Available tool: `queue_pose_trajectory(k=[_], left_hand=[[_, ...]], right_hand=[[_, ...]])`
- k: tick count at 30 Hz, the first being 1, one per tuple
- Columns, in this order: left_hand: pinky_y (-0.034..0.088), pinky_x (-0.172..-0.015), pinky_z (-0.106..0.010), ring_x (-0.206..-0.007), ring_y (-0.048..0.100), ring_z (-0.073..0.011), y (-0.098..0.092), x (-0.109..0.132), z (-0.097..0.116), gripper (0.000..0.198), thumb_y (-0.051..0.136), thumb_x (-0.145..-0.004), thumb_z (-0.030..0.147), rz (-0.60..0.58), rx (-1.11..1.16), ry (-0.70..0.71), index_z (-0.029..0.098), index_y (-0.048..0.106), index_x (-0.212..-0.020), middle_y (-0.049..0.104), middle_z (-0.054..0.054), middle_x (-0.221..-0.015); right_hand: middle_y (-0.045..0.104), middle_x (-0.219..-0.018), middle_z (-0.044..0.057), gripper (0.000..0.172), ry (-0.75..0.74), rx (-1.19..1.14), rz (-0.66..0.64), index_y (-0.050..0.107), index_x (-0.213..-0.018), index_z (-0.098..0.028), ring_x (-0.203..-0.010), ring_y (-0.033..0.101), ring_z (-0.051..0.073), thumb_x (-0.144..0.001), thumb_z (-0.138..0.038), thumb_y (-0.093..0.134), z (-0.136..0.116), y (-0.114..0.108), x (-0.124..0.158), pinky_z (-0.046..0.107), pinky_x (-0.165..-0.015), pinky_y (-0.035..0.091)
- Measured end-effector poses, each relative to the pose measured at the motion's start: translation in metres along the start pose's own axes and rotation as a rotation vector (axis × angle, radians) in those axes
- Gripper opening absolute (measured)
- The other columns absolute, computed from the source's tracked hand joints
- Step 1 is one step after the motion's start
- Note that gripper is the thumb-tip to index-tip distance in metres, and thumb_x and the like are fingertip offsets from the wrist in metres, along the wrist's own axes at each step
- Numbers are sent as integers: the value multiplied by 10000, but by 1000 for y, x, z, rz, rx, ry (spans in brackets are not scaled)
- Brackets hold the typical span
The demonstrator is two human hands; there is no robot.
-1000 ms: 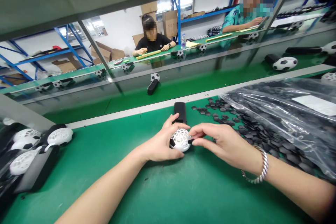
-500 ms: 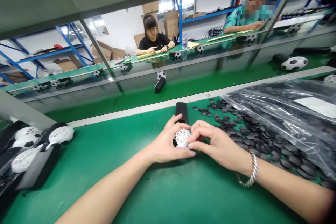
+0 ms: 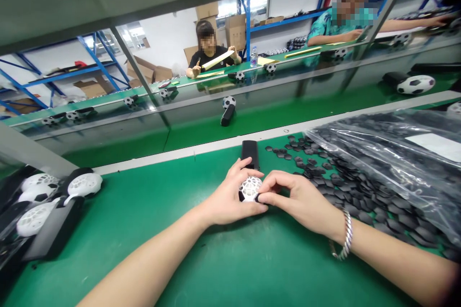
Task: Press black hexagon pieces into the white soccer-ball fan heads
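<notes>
My left hand [image 3: 227, 197] cups a white lattice ball [image 3: 250, 187] with black patches, which sits at the end of a black handle [image 3: 249, 152] lying on the green bench [image 3: 151, 230]. My right hand [image 3: 299, 199] pinches a small black piece against the ball's right side, thumb and forefinger pressed together. A silver bracelet [image 3: 345, 242] hangs on my right wrist. Loose black hexagon pieces [image 3: 317, 170] are scattered just right of the hands.
A clear plastic bag [image 3: 392, 153] full of black pieces lies at the right. Several white lattice balls on black handles [image 3: 54, 196] are piled at the left edge. Finished balls [image 3: 228, 108] ride the conveyor behind a metal rail. Two people work at the far bench.
My right hand closed in from a reach onto the ball and now pinches at its right side. The ball on the conveyor drifted right. The far person lifted a yellow strip.
</notes>
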State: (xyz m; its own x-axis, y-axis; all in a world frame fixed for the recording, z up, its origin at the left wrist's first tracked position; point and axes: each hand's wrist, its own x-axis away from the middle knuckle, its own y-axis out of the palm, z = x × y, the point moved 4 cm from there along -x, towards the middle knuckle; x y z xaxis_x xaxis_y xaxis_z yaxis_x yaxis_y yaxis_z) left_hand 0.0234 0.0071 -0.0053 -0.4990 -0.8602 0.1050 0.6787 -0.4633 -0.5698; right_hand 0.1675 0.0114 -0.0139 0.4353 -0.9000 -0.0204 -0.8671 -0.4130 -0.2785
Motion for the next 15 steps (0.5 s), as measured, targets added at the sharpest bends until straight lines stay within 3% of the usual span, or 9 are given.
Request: queue_pose_trajectory(k=[6, 15], left_hand=[[186, -1094, -456, -1380, 65, -259, 0, -1, 0, 597, 730, -624, 298, 0, 7, -7, 230, 490, -1167, 186, -102, -1464], [170, -1096, -449, -1379, 63, -255, -1, -3, -1, 570, 714, -611, 209, -13, 49, -8, 236, 504, -1140, 207, -82, -1459]], right_hand=[[548, -696, -10, 81, 0, -19, -4, 590, -660, -171, -648, 503, 117, -698, -227, 635, -1, 1, -2, 262, -630, 404], [482, -619, -43, 193, 138, -248, -99, 512, -673, -169, -582, 438, 92, -641, -264, 677, 6, 6, -5, 242, -568, 377]])
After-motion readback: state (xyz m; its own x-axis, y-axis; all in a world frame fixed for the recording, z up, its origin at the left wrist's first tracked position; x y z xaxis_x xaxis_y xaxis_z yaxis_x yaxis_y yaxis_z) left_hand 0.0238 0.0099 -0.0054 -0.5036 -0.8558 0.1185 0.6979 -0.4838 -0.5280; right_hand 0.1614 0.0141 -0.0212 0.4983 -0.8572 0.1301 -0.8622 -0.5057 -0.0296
